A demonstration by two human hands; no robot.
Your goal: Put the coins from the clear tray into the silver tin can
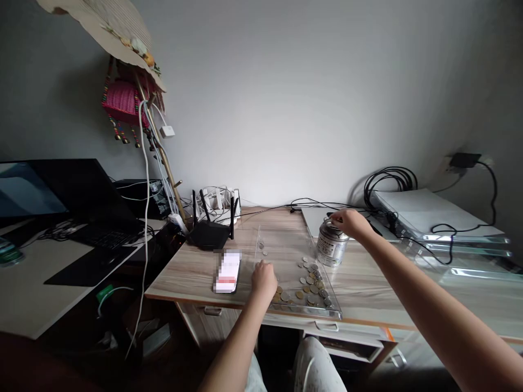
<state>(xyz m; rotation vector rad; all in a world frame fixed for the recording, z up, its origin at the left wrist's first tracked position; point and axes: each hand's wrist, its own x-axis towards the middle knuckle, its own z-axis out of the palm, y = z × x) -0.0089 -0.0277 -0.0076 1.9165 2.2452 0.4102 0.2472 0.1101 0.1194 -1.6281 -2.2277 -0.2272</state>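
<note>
A clear plastic tray [286,245] lies on the wooden desk, with several silver and gold-coloured coins [311,289] spread mostly over its right and front part. Over the tray's left side is my left hand [265,279], its fingers curled down close to the coins; whatever they hold is hidden. A silver metal tin [332,246] stands upright at the tray's right edge. My right hand [352,222] is at the tin's top, fingers pinched together over its rim. What sits between those fingertips is too small to make out.
Left of the tray lies a phone [229,272] with a lit screen. Behind it stand a black router [210,234] and tangled white cables. A grey laptop-like slab [312,220] and stacked clear trays [453,238] with black cables are at right. A drawer handle [327,326] juts out below.
</note>
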